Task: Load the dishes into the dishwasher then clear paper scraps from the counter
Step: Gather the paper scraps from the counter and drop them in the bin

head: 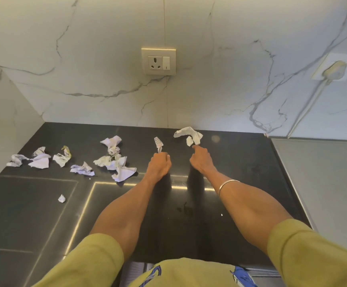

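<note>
Both hands are loaded, left hand [158,164] gripping a scrap [158,144], right hand [201,160] pinching another [187,135], and the loose pile [114,158] lies left, nearer the left hand.

Left hand [158,163] grips a narrow crumpled paper strip [158,144]. Right hand [201,159] pinches a larger white crumpled paper scrap [187,134]. More scraps [114,158] litter the black glossy counter [241,162].

Paper scraps [114,158]: white, crumpled, scattered on black counter [241,162] left of the fingers; two pieces pinched in fingertips.
</note>
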Demonstrator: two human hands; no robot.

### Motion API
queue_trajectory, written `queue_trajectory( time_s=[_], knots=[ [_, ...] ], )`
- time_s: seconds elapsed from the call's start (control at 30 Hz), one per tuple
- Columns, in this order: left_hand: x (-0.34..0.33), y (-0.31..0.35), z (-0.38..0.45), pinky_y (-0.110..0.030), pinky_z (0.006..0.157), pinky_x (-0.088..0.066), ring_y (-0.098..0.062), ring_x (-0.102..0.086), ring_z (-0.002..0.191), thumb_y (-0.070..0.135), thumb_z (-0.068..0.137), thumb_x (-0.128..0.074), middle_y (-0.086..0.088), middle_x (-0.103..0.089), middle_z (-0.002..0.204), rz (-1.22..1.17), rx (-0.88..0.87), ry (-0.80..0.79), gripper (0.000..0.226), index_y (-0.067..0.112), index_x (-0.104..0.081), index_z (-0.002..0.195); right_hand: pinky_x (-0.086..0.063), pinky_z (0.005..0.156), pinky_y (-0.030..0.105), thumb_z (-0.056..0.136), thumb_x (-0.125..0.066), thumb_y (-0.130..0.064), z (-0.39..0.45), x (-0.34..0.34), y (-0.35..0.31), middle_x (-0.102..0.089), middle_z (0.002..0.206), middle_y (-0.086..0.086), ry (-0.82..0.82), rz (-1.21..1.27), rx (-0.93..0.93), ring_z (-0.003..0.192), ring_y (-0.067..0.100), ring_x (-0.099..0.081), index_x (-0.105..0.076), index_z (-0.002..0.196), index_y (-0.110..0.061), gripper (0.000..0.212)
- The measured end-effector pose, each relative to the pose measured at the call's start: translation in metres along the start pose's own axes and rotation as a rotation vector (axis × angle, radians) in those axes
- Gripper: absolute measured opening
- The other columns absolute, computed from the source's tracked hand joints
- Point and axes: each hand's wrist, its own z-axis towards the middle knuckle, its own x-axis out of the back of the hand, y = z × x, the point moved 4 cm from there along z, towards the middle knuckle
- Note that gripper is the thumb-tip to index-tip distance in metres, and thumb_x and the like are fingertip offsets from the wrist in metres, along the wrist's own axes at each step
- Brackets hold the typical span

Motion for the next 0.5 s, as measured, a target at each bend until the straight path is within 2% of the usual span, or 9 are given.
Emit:
queue_trajectory(
  time_s=[0.13, 0.27, 0.37, 0.43, 0.5],
  knots=[
    [-0.003, 0.006, 0.030, -0.047, 0.074, -0.055, -0.034, -0.061, 0.074, 0.027, 0.093, -0.038, -0.014, -0.063, 0.080, -0.099, 0.054, -0.026, 0.035, 0.011, -0.055, 0.068, -0.047, 0.093, 0.040, 0.090, -0.047, -0.004, 0.030, 0.003, -0.001, -0.061, 0.124, 0.016, -0.014, -0.002, -0.001, 0.112, 0.035, -0.059, -0.047, 0.138, -0.009, 0.048],
    [-0.012, 0.001, 0.053, -0.044, 0.081, -0.055, -0.037, -0.063, 0.085, 0.025, 0.094, -0.042, -0.020, -0.066, 0.093, -0.259, 0.181, -0.052, 0.032, 0.007, -0.059, 0.073, -0.047, 0.096, 0.043, 0.089, -0.049, -0.006, 0.056, -0.010, -0.002, -0.057, 0.125, 0.017, -0.173, -0.064, -0.026, 0.112, 0.037, -0.057, -0.032, 0.147, -0.019, 0.061],
    [-0.026, -0.016, 0.071, -0.044, 0.087, -0.056, -0.031, -0.066, 0.089, 0.028, 0.090, -0.045, -0.019, -0.069, 0.099, -0.398, 0.291, -0.095, 0.027, 0.011, -0.065, 0.082, -0.050, 0.094, 0.045, 0.089, -0.051, -0.006, 0.073, -0.015, -0.004, -0.053, 0.128, 0.016, -0.203, -0.139, -0.029, 0.111, 0.036, -0.057, -0.033, 0.144, -0.022, 0.059],
    [-0.028, -0.019, 0.075, -0.039, 0.085, -0.057, -0.023, -0.065, 0.080, 0.020, 0.093, -0.045, -0.018, -0.071, 0.097, -0.531, 0.350, -0.107, 0.022, 0.013, -0.065, 0.087, -0.048, 0.094, 0.045, 0.089, -0.050, -0.007, 0.083, -0.018, -0.003, -0.047, 0.134, 0.015, -0.186, -0.176, -0.030, 0.112, 0.038, -0.056, -0.036, 0.140, -0.022, 0.055],
    [-0.030, -0.020, 0.077, -0.032, 0.075, -0.056, -0.018, -0.060, 0.070, 0.014, 0.095, -0.045, -0.017, -0.072, 0.095, -0.649, 0.405, -0.121, 0.023, 0.007, -0.067, 0.100, -0.049, 0.094, 0.044, 0.089, -0.051, -0.009, 0.092, -0.023, 0.002, -0.044, 0.138, 0.015, -0.171, -0.190, -0.052, 0.112, 0.039, -0.056, -0.038, 0.140, -0.022, 0.055]
  ],
)
